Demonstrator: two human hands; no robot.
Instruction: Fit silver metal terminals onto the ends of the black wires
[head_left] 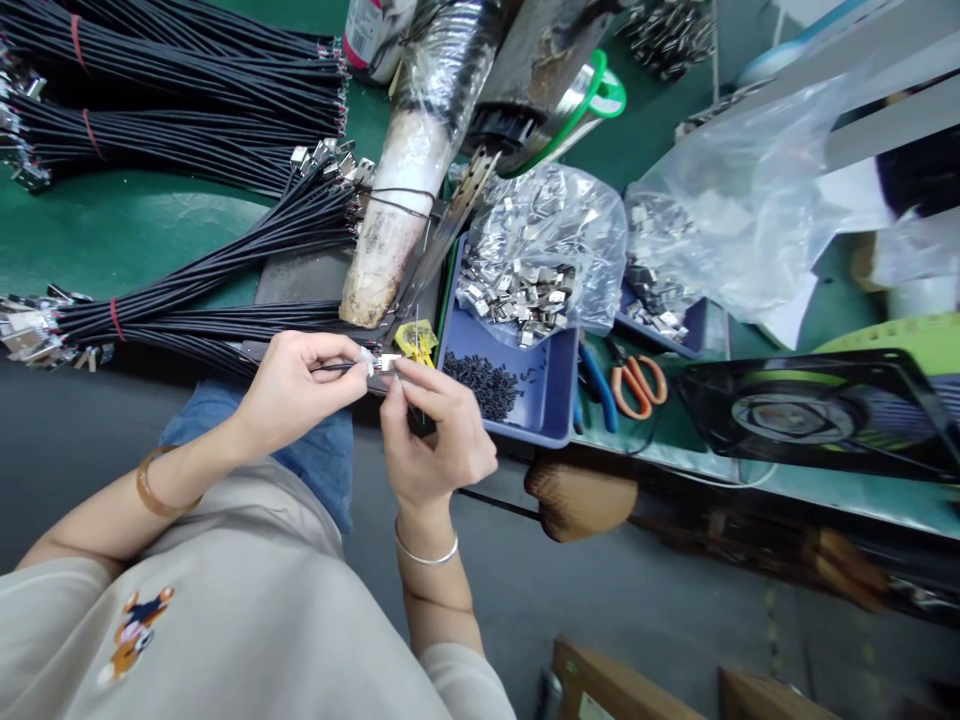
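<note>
Even, fairly bright light, probably from overhead, covers the green tabletop (375, 115), with a pale sheen toward its left end. White glints streak the clear plastic bag (592, 232) and the wrapped pipe (420, 150) midway along. At the near edge the left hand (296, 390) and right hand (439, 435) look reasonably crisp; the floor (525, 575) below is dim. Toward the right end, the black fan (795, 415) is blurred and stretched.

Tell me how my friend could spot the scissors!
On the green table, find the blue tray beside the right hand. To its right, between the blue-handled pliers and the black fan, lie the scissors. Their orange loop handles set them apart.
</note>
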